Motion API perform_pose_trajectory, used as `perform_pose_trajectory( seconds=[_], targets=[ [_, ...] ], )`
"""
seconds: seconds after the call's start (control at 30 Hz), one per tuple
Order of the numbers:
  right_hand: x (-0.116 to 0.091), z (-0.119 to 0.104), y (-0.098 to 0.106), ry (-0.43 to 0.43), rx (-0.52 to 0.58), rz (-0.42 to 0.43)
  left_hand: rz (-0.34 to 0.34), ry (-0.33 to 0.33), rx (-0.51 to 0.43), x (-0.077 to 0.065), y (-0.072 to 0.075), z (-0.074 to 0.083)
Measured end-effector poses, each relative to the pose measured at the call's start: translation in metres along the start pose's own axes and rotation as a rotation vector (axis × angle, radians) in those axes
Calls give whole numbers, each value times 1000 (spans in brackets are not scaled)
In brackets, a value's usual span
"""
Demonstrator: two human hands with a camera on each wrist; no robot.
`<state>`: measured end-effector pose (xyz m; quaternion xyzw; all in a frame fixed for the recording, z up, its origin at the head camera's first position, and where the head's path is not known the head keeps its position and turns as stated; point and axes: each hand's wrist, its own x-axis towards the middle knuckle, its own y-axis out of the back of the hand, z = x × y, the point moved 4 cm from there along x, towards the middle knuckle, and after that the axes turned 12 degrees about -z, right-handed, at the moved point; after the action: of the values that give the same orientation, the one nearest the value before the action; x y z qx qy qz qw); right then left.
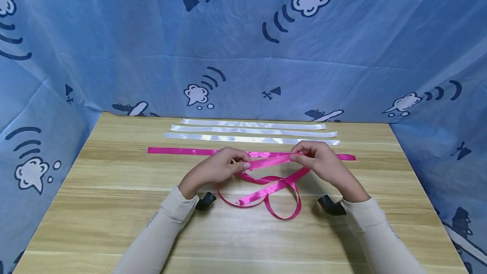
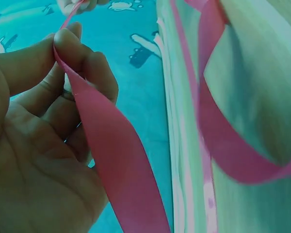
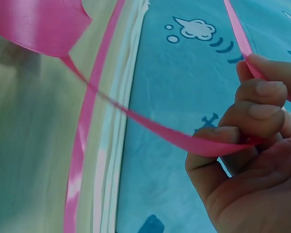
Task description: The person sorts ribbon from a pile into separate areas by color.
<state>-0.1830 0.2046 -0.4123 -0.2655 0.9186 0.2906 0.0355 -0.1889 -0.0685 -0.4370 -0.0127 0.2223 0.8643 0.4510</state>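
Note:
A long pink ribbon is stretched between both hands above the table, its slack falling in loops onto the wood. My left hand pinches it between thumb and index finger; in the left wrist view the ribbon hangs down past the palm. On the other side, my right hand pinches the same ribbon with thumb and forefinger, and in the right wrist view a length of it runs over the lower curled fingers. Behind the hands, a separate pink ribbon strip lies straight across the table.
Three white ribbon strips lie parallel at the back of the wooden table. A blue printed cloth hangs behind and at both sides. Black wrist devices sit under the cream sleeves.

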Motion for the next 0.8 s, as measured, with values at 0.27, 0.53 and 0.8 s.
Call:
perform_pose_trajectory(
  seconds=[0.27, 0.53, 0.8],
  targets=[
    [-11, 0, 11, 34, 58, 25, 51, -33, 4, -16, 12, 0],
    [-23, 2, 21, 37, 77, 37, 115, -33, -44, -37, 25, -5],
    [-33, 8, 34, 62, 136, 80, 177, -26, -92, -55, 37, -10]
  ],
)
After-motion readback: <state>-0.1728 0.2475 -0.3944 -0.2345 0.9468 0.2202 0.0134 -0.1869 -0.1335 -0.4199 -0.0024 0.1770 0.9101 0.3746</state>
